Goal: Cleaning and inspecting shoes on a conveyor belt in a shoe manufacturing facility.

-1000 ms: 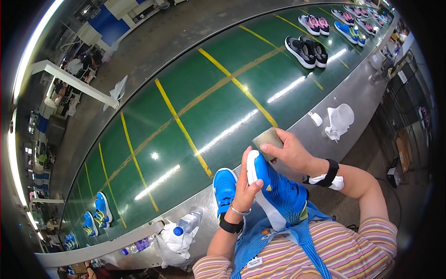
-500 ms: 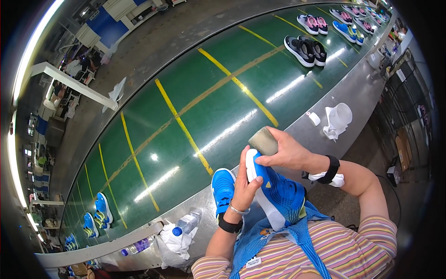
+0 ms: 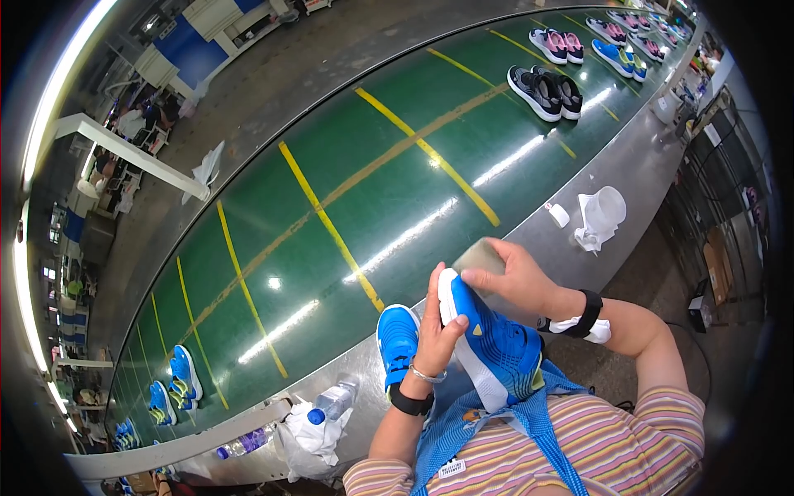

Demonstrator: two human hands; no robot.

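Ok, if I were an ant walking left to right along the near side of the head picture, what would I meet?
Blue-and-yellow sneakers, purple-labelled bottle, clear plastic bottle, blue sneaker, left hand, held blue sneaker, whitish cup-shaped container.

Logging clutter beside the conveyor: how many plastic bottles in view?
2: clear blue-capped bottle against the white plastic bag, left of the left hand; purple-labelled bottle farther left, on the bag's other side. The bag could hide others.
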